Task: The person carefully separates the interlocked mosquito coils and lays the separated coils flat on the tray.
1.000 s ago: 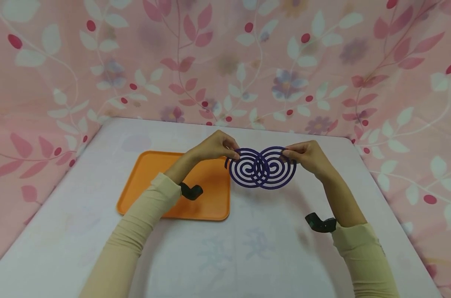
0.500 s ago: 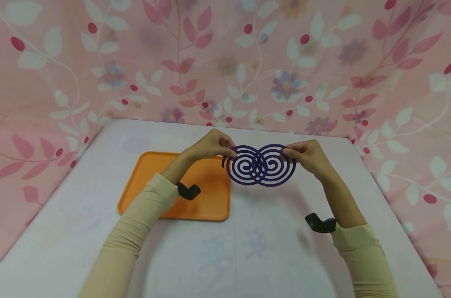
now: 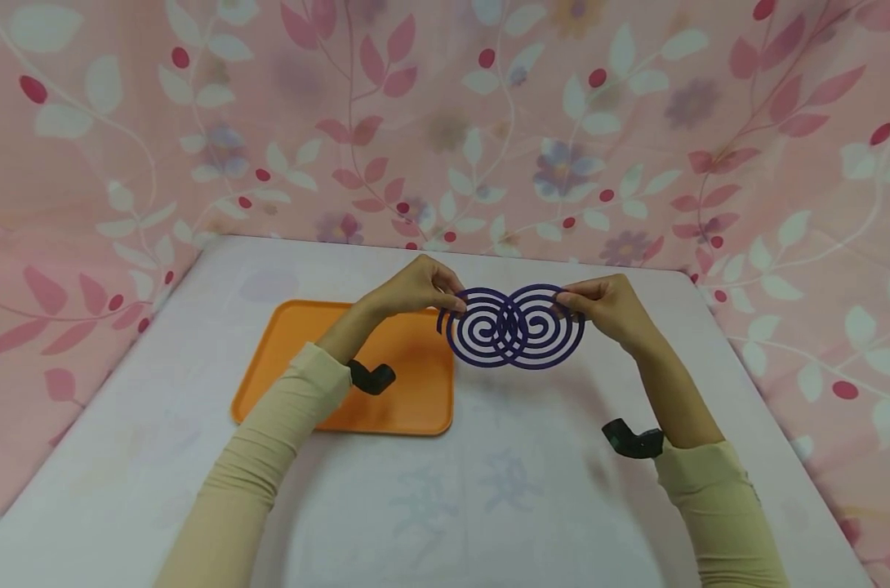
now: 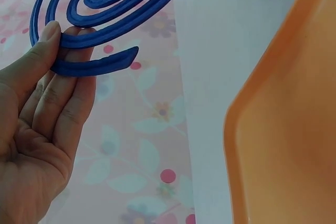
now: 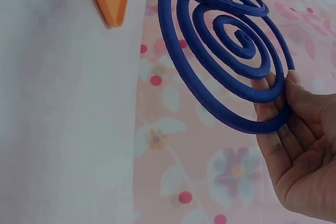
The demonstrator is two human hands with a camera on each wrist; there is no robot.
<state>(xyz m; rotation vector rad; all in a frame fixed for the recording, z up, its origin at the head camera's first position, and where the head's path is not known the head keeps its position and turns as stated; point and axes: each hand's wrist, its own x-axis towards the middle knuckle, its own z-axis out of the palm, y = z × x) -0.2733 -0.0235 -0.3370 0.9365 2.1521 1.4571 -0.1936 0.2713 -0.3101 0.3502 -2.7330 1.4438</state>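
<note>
Though slender, overlapping blue spirals

An orange tray lies on the white table, before pink floral cloth.

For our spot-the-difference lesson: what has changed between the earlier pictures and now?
In the head view, the left hand and spirals shifted slightly left and up. Nothing was newly gripped or released. The right hand and tray stayed about where they were.

Head view looks forward and down, farther back; wrist views face the spirals closely, sharing the tray.
</note>
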